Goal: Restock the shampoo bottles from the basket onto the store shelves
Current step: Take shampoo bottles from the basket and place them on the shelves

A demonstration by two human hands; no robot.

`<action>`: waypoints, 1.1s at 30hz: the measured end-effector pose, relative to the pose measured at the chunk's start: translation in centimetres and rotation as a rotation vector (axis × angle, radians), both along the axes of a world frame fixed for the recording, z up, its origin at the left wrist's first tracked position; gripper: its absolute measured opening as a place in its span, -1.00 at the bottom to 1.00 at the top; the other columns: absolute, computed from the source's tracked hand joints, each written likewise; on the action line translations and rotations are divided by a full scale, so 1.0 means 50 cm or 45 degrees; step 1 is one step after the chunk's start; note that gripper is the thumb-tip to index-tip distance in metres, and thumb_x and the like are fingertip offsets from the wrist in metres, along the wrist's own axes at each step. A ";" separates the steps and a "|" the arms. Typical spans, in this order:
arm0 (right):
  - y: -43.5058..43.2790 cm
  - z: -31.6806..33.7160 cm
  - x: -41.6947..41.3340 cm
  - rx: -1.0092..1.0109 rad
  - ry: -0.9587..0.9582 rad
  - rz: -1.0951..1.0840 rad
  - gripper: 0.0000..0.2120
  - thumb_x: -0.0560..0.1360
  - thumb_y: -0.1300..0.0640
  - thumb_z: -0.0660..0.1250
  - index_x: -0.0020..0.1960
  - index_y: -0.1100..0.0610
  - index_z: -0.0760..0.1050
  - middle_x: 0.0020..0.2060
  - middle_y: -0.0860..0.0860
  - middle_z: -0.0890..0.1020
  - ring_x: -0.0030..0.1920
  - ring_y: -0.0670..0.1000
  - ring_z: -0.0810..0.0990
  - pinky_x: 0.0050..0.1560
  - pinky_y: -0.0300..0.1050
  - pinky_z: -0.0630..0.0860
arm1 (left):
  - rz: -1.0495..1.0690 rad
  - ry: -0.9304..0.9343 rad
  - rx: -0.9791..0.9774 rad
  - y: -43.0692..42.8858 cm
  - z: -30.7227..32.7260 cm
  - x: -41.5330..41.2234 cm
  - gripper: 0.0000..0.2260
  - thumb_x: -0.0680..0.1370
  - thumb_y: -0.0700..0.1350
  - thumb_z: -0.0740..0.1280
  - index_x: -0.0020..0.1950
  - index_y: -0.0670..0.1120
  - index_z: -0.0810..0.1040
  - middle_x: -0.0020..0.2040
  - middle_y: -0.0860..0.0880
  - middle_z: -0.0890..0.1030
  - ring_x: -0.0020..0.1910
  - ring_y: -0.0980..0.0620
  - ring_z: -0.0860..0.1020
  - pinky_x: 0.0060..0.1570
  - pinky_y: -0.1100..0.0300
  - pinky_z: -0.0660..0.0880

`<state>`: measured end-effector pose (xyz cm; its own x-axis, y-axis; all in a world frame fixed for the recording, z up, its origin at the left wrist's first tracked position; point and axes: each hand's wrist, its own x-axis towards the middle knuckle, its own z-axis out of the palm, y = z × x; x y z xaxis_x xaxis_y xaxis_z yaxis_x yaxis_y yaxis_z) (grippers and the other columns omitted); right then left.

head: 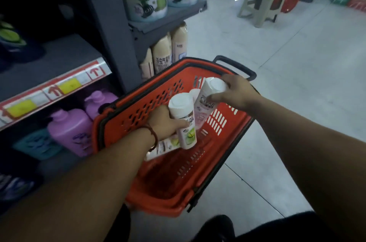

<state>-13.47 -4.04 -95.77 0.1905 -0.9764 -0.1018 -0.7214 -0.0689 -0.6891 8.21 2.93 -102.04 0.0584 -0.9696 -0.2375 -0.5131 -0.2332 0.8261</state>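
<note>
Both hands are holding Clear shampoo bottles above the red basket: my left hand is gripping the green-label bottle, and my right hand is gripping the pink-label bottle. Another bottle is lying inside, so I'm judging that restocking is far from finished.

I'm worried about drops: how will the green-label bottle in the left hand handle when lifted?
The green-label bottle looks like rigid plastic, so it should keep its shape in the left hand. Its glossy, rounded body may be slippery. Tall and narrow, it could tip when stood up.
</note>
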 end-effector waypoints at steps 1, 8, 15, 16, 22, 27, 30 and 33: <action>0.027 0.031 0.001 -0.027 -0.109 -0.053 -0.67 0.26 0.00 0.63 -0.07 0.04 0.59 -0.19 -0.04 0.69 -0.22 0.00 0.68 -0.23 -0.08 0.62 | 0.014 0.013 -0.035 0.015 0.032 0.012 -0.65 0.35 -0.12 0.59 0.12 -0.10 0.67 0.00 0.00 0.70 -0.08 0.06 0.63 -0.08 0.24 0.48; 0.190 0.203 0.055 -0.008 -0.763 -0.189 -0.73 0.42 0.12 0.53 0.00 0.27 0.59 -0.17 0.12 0.74 -0.16 0.17 0.75 -0.10 0.07 0.68 | 0.192 0.369 -0.204 0.146 0.220 0.095 -0.75 0.35 -0.09 0.58 0.01 -0.05 0.71 -0.07 0.03 0.73 -0.06 0.03 0.69 0.06 0.09 0.60; 0.292 0.309 0.189 0.152 -1.071 -0.170 -0.47 0.55 -0.15 0.37 0.08 0.37 0.58 -0.08 0.29 0.71 -0.09 0.27 0.72 0.00 0.26 0.65 | 0.406 0.858 -0.293 0.277 0.342 0.166 -0.80 0.50 -0.12 0.44 0.07 -0.18 0.66 -0.09 -0.09 0.73 -0.13 -0.03 0.68 -0.11 0.09 0.65; 0.304 0.321 0.211 0.178 -1.096 -0.161 -0.45 0.57 -0.17 0.34 0.11 0.37 0.56 -0.06 0.30 0.70 -0.10 0.25 0.72 0.01 0.25 0.65 | 0.420 0.898 -0.296 0.292 0.353 0.181 -0.75 0.51 -0.07 0.44 0.12 -0.17 0.65 -0.03 -0.11 0.72 -0.06 -0.07 0.68 0.01 -0.02 0.63; 0.366 0.366 0.352 0.407 -1.355 -0.155 -0.51 0.61 -0.06 0.32 0.33 0.30 0.40 0.01 0.25 0.65 -0.08 0.20 0.70 -0.16 0.18 0.68 | 0.374 1.172 -0.295 0.381 0.418 0.270 -0.46 0.48 0.27 0.29 0.27 -0.09 0.53 0.07 -0.22 0.60 -0.02 -0.23 0.62 -0.05 -0.20 0.62; 0.408 0.368 0.466 0.771 -1.327 -0.043 -0.88 0.63 0.19 0.23 -0.04 0.23 0.35 -0.32 0.17 0.52 -0.32 0.17 0.58 -0.32 0.22 0.65 | 0.604 1.190 -0.297 0.455 0.424 0.373 -0.48 0.55 0.31 0.19 0.24 -0.08 0.50 -0.05 -0.22 0.54 -0.26 -0.11 0.60 -0.27 -0.01 0.63; 0.435 0.359 0.529 0.978 -1.234 0.125 -0.97 0.51 0.28 0.16 -0.06 0.21 0.32 -0.28 0.15 0.44 -0.32 0.20 0.55 -0.37 0.20 0.63 | 0.775 1.195 -0.262 0.509 0.406 0.434 -0.55 0.55 0.27 0.26 0.16 -0.10 0.52 -0.07 -0.22 0.54 -0.24 -0.14 0.59 -0.25 -0.05 0.63; 0.465 0.347 0.597 1.086 -1.225 0.249 -0.90 0.49 0.34 0.13 -0.02 0.21 0.32 -0.20 0.17 0.43 -0.22 0.27 0.57 -0.37 0.27 0.61 | 0.924 1.152 -0.263 0.567 0.385 0.491 -0.75 0.56 0.04 0.31 0.08 -0.13 0.51 -0.21 -0.19 0.56 -0.29 -0.14 0.57 -0.22 -0.01 0.60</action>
